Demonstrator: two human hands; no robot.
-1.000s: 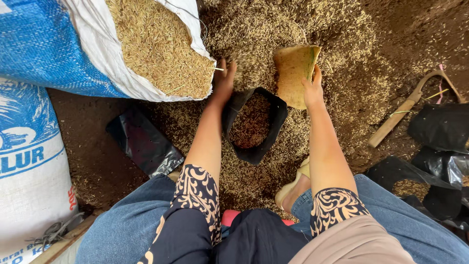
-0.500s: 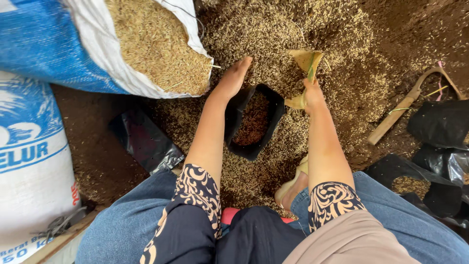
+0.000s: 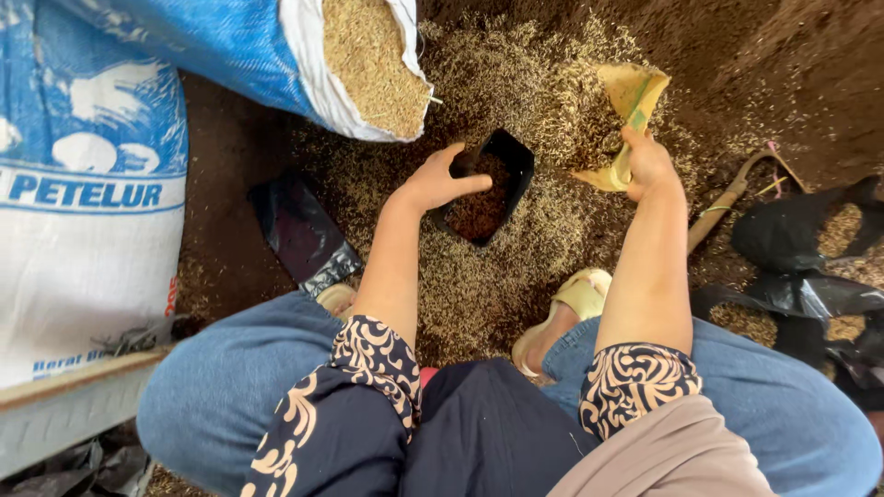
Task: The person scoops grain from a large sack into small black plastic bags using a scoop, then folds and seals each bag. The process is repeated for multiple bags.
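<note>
A small black plastic bag [image 3: 508,158] stands open on the ground, filled with brown soil and husk mix. My left hand [image 3: 437,181] grips its near left rim, thumb over the edge. My right hand [image 3: 647,162] holds a yellow scoop [image 3: 629,103] tilted upright, to the right of the bag and clear of its mouth. Loose rice husk [image 3: 516,83] covers the ground around the bag.
An open blue and white sack [image 3: 368,64] of husk lies at upper left, a second sack [image 3: 83,212] stands at far left. A flat empty black bag [image 3: 304,235] lies left of my arm. Filled black bags [image 3: 810,258] and a stick [image 3: 727,198] lie at right.
My left hand came off the husk pile and took hold of the bag's rim. The scoop in my right hand tipped from lying flat to upright and shifted right.
</note>
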